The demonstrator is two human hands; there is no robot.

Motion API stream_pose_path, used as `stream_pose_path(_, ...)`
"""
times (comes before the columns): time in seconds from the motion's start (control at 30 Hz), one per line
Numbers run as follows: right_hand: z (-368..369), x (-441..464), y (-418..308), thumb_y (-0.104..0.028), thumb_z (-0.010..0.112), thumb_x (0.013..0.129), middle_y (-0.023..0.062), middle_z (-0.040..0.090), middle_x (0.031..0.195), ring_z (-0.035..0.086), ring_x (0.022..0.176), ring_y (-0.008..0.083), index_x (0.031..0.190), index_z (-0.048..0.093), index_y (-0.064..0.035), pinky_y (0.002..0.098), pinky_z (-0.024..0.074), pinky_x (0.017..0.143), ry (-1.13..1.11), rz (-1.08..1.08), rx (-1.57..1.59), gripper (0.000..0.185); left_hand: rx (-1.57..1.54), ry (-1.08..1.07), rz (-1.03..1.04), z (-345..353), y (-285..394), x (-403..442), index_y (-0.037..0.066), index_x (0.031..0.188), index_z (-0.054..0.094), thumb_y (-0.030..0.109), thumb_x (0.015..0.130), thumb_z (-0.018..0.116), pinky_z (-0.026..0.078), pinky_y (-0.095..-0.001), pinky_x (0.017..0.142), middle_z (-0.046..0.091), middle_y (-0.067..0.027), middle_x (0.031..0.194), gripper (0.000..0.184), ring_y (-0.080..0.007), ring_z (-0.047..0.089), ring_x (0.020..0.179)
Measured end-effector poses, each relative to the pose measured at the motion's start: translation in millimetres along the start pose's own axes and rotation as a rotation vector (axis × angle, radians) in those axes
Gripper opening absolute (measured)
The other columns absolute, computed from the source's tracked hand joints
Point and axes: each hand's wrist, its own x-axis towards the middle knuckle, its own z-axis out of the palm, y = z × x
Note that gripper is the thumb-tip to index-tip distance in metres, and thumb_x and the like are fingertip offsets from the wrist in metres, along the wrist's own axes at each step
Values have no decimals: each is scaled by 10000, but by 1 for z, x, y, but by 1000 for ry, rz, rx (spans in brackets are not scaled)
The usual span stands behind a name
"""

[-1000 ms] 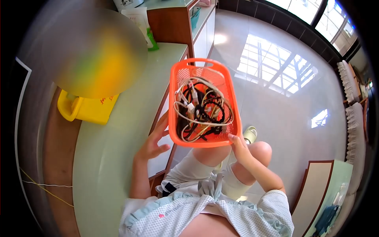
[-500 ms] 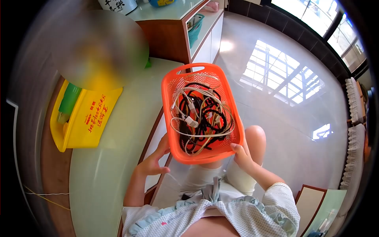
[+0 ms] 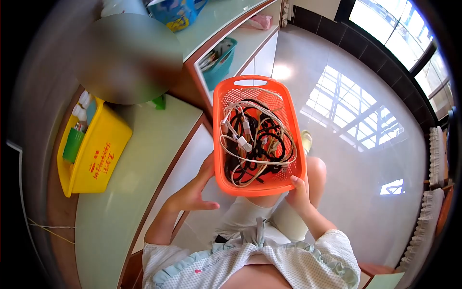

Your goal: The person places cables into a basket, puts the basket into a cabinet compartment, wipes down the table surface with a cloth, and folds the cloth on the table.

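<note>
At the centre of the frame, an orange basket (image 3: 260, 190) full of tangled black and white cables (image 3: 244, 143) is held above the person's knees. Its lower right corner is grasped by the right hand (image 3: 299, 195), thumb over the rim. The left hand (image 3: 194, 192) is at the lower left side, thumb spread away, fingers partly hidden; whether they grip cannot be told. Left of frame, a yellow bin (image 3: 113, 147) stands on a green counter (image 3: 130, 202); upper centre, a teal basket (image 3: 222, 72) sits on a shelf.
</note>
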Motion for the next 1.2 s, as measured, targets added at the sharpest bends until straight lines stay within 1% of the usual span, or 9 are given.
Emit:
stream_pose_path(0.13,-31,50,-37,-291,526,820,105,449,1323,442,1207,214,1357,330,-3,371,341,1020,57,42,18,641,39,23,27,10,0,65,116,1487,36,470,711,744,191,-479,1117,-47,-121,1532,1109,-298,19,1418)
stream_pose_path(0.2,-54,77,-51,-153,460,886,95,401,1371,368,1258,175,1429,223,-8,314,281,1048,-40,12,-18,610,-2,58,36,12,1,95,111,1487,28,448,722,745,195,-480,1116,-40,-122,1531,1101,-297,35,1417)
stream_pose_path(0.3,-67,114,-78,-159,465,888,96,416,1359,367,1258,181,1420,251,-4,314,268,1055,20,127,-83,593,-19,87,40,10,9,132,109,1487,10,375,756,732,181,-472,1122,-31,-117,1533,1061,-290,44,1418)
stream_pose_path(0.4,-78,158,-84,-270,519,836,124,495,1271,465,1181,215,1341,361,20,351,344,1013,17,74,-159,604,-41,178,47,9,4,160,105,1486,11,351,778,710,174,-461,1126,-39,-119,1534,1025,-285,40,1420)
stream_pose_path(0.53,-88,215,-91,-191,476,876,98,445,1330,410,1213,174,1402,294,7,306,310,1020,-97,-3,-140,591,7,259,77,0,-3,194,98,1487,35,326,786,700,172,-452,1127,-31,-126,1535,992,-281,19,1422)
stream_pose_path(0.67,-84,276,-106,-210,473,828,104,493,1279,461,1161,172,1379,321,46,298,338,994,-206,-69,-116,627,-125,354,-14,-7,-5,225,84,1484,49,316,793,693,178,-450,1125,-15,-137,1533,973,-286,10,1421)
stream_pose_path(0.7,-85,291,-107,-289,523,795,114,519,1259,485,1173,200,1324,389,24,342,363,1000,-178,-58,-139,629,-53,382,84,-10,-12,236,69,1481,56,292,798,683,185,-450,1123,-2,-143,1530,954,-290,10,1421)
stream_pose_path(1.1,-85,411,-110,-208,473,803,107,507,1261,452,1180,170,1368,364,24,307,311,1019,-417,55,-107,620,-13,897,144,2,-29,314,36,1450,199,-10,835,571,384,-395,1030,140,-151,1503,720,-284,225,1378)
stream_pose_path(1.2,-82,432,-109,-218,471,821,101,537,1220,478,1138,164,1356,383,18,305,326,1000,-483,70,-95,591,-21,1031,105,7,-22,329,19,1443,195,-43,853,539,335,-372,1051,261,-118,1460,685,-230,383,1285)
